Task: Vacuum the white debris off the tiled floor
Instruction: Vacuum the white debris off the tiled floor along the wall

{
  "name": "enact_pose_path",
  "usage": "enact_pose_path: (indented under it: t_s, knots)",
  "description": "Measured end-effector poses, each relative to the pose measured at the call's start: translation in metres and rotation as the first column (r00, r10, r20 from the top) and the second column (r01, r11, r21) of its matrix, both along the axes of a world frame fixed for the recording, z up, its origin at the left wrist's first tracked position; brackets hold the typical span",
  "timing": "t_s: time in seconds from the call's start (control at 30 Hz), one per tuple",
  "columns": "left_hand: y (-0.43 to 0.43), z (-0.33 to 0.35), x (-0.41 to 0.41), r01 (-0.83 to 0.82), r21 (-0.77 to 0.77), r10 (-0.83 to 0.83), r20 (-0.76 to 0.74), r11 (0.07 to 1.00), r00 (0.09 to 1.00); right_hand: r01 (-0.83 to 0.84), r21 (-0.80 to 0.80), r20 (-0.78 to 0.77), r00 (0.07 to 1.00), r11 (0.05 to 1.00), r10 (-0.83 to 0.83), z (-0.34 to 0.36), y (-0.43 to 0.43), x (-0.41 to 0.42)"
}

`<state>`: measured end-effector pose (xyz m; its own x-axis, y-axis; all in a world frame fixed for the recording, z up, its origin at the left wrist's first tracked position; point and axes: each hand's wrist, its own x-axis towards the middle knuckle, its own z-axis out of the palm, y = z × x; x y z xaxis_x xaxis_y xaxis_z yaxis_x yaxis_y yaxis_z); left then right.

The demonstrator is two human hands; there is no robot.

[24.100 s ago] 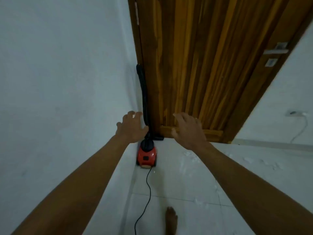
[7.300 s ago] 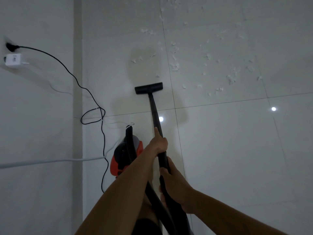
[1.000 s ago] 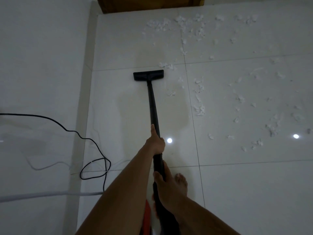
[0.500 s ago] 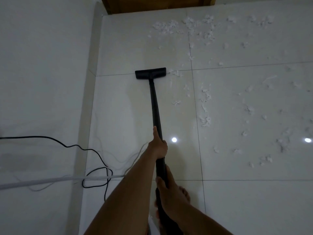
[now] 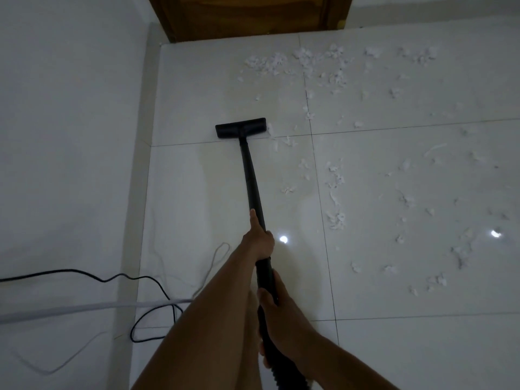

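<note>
A black vacuum wand (image 5: 251, 178) runs from my hands out to its flat black floor nozzle (image 5: 241, 127), which lies on the white tiled floor (image 5: 197, 192) just past a grout line. My left hand (image 5: 257, 239) grips the wand higher up, thumb along the tube. My right hand (image 5: 277, 313) grips the wand lower, near the ribbed hose. White debris (image 5: 336, 218) is scattered to the right of the nozzle, with a denser band of debris (image 5: 298, 61) near the door. A few bits lie right beside the nozzle's right end.
A white wall (image 5: 70, 136) runs along the left. A wooden door (image 5: 247, 15) closes the far end. A black power cord (image 5: 146, 302) loops on the floor at lower left, crossed by a white cable (image 5: 84, 308). Two light reflections shine on the tiles.
The nozzle has been pushed forward over the grout line toward the door. My hands keep the same grip on the wand.
</note>
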<state>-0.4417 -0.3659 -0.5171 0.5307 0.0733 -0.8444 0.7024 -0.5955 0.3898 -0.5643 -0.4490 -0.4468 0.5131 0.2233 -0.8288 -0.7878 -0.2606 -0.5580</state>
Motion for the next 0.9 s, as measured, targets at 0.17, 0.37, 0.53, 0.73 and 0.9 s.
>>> enact_pose_path:
  t_s: [0.17,0.37,0.53,0.73,0.9]
  knots:
    - [0.019,-0.003,0.028,0.032,0.002,-0.032,-0.023,0.999,0.999,-0.027,-0.080,0.067,0.997,0.996,0.033,-0.007,0.024,0.025]
    - [0.041,-0.005,0.069,0.068,0.001,-0.068,-0.027,0.998,0.997,0.018,-0.094,0.072,0.997,0.995,-0.011,0.004,0.048,0.065]
    - [0.060,-0.010,0.112,0.101,0.004,-0.101,-0.011,0.995,0.995,0.124,-0.036,-0.012,0.992,0.992,-0.125,0.004,0.069,0.104]
    - [0.077,-0.022,0.142,0.120,0.024,-0.121,0.019,0.992,0.992,0.226,0.004,-0.147,0.964,0.974,-0.223,-0.008,0.091,0.132]
    - [0.082,-0.021,0.140,0.119,0.017,-0.119,0.022,0.993,0.993,0.244,0.018,-0.163,0.958,0.970,-0.237,-0.011,0.097,0.128]
